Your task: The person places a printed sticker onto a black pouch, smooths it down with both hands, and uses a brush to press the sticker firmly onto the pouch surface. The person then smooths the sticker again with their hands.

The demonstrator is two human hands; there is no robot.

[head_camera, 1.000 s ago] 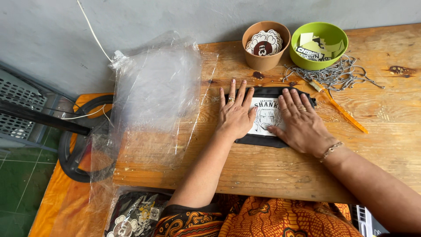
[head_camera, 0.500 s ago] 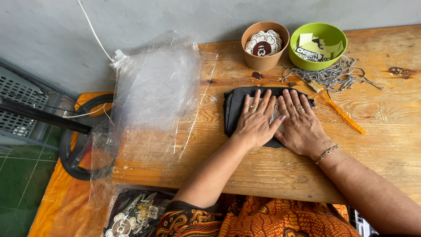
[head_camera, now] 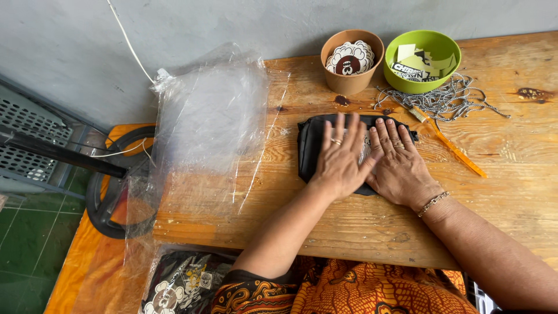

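Two flat palms press your folded black garment (head_camera: pixel 311 148) mid-tabletop (head_camera: pixel 511 192), towards its far edge; left hand (head_camera: pixel 343 160) overlaps right hand (head_camera: pixel 401 168), fingers spread, gripping nothing; its long axis runs left-right, free end beside your left hand.

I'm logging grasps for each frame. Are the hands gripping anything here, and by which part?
Nothing is gripped. The left hand and right hand lie flat, palms down, pressing on top of the folded black garment on the wooden table.
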